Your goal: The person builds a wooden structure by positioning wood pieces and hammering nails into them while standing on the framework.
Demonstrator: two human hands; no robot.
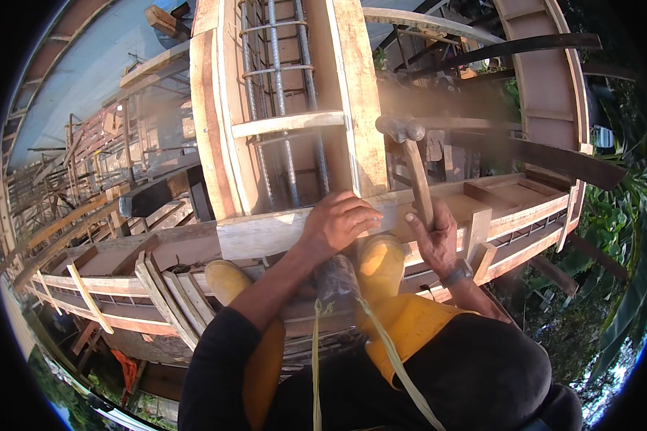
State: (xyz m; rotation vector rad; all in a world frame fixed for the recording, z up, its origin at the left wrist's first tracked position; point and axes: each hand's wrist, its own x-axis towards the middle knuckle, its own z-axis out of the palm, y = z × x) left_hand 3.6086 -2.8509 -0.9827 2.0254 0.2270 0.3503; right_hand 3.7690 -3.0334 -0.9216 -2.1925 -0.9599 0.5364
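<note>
My right hand [436, 241] is closed round the wooden handle of a hammer [418, 179], its metal head raised beyond the fingers. My left hand [340, 224] lies on the top edge of a pale end board [262, 235], fingers curled together. Whatever those fingers pinch, if anything, is hidden. The board closes the near end of a wooden formwork trough [363, 93]. Ribbed steel bars [279, 93] tied with rings run inside it, under a short wooden crosspiece [287, 123].
My yellow boots [228, 279] stand by the end board. A plastic-wrapped container [336, 279] hangs between them on pale cords [388, 337]. Another formwork beam [510, 241] crosses left to right. Dark timbers [553, 159] jut out at right, beside green leaves [615, 316].
</note>
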